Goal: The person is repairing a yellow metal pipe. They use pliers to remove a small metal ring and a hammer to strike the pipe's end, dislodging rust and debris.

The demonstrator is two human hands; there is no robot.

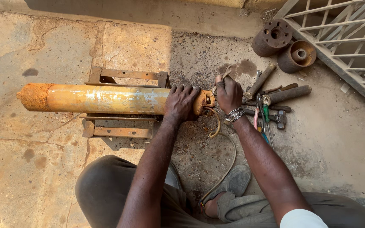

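A long rusty yellow metal cylinder (102,99) lies across a low rusted metal stand (125,76) on the concrete floor. My left hand (181,101) grips the cylinder close to its right end. My right hand (228,92), with metal bracelets on the wrist, is closed on a small slim tool (224,74) held at the cylinder's rusty end cap (202,101). A thin cable (216,126) hangs from that end and runs down to the floor by my foot.
Hand tools lie right of my hands: pliers and a screwdriver (263,114), a hammer and thick rusty rods (288,93). Two rusty round parts (286,46) stand at the back right beside a white metal grille (347,38). My knees and sandal (233,181) are in front.
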